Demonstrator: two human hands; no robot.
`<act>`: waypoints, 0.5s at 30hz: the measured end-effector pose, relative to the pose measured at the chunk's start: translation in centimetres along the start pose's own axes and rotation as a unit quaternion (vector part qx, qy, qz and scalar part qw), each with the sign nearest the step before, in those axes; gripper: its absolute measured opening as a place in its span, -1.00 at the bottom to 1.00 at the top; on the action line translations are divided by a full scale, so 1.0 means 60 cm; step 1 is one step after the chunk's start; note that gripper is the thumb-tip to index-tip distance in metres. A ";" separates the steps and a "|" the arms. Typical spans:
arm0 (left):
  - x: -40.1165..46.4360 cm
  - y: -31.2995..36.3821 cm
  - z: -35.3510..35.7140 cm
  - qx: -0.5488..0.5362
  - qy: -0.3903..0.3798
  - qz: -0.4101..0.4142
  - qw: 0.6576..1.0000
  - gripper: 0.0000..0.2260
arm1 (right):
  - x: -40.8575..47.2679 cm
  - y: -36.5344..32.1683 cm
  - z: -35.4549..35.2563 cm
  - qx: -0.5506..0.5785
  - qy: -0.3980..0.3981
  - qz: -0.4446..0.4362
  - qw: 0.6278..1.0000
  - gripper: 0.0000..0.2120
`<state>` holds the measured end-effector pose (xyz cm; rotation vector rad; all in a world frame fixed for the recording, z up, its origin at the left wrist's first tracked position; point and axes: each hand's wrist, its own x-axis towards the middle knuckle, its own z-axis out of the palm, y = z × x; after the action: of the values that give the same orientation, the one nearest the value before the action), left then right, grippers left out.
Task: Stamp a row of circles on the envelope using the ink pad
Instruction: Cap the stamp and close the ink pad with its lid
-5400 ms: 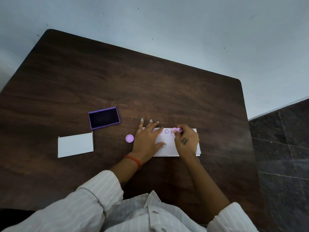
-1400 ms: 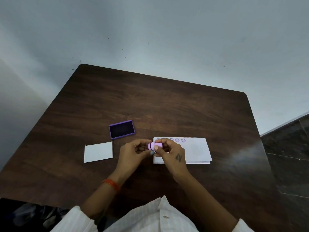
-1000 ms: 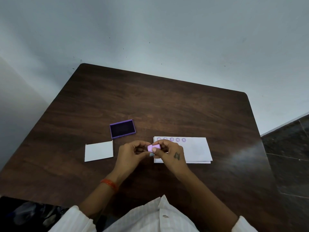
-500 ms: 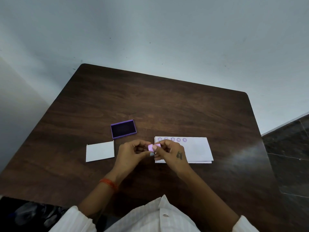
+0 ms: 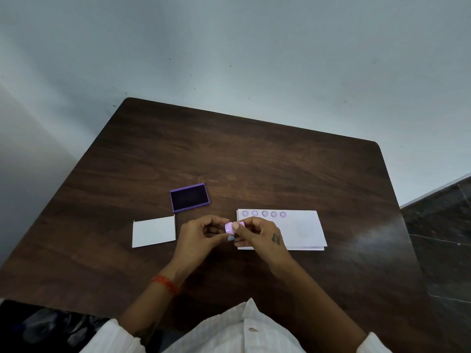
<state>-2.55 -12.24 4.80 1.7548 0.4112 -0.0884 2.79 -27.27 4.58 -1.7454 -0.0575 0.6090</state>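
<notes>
A white envelope (image 5: 303, 230) lies on the dark wooden table (image 5: 254, 161), with a row of several purple circles (image 5: 264, 214) along its top left edge. The open purple ink pad (image 5: 189, 197) sits to the upper left of my hands. A small pink stamp (image 5: 232, 226) is held between both hands just left of the envelope, above the table. My left hand (image 5: 201, 235) pinches its left end, which looks like a cap. My right hand (image 5: 257, 233) grips the other end and covers the envelope's left edge.
A white rectangular lid or card (image 5: 154, 231) lies left of my left hand, below the ink pad. A pale wall rises behind the table's far edge. Dark floor tiles (image 5: 443, 238) lie off the table's right side. My striped sleeves fill the bottom.
Earlier my right hand pressed the stamp on the envelope while the left held it flat, a pink cap lying beside. Over the last second both hands hold the stamp together, barely moving.
</notes>
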 end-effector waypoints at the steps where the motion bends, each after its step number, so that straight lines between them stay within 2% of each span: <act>1: 0.000 0.000 0.000 -0.003 0.006 0.001 1.000 -0.78 | 0.000 0.000 0.001 0.029 -0.005 0.009 1.000 -0.76; 4: 0.000 -0.002 0.001 -0.013 0.014 0.001 1.000 -0.78 | 0.001 0.004 0.004 0.051 -0.020 0.015 0.998 -0.68; 11: 0.011 -0.006 0.001 -0.059 0.052 -0.006 0.997 -0.71 | 0.025 -0.007 0.022 -0.077 0.037 -0.051 0.995 -0.81; 15: 0.031 -0.017 -0.002 -0.051 0.077 -0.031 0.995 -0.67 | 0.059 -0.001 0.040 -0.188 0.081 -0.092 0.975 -0.92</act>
<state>-1.17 -11.55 3.39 1.6538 0.5732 0.0239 4.81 -23.84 3.01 -2.1218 -0.2305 0.3318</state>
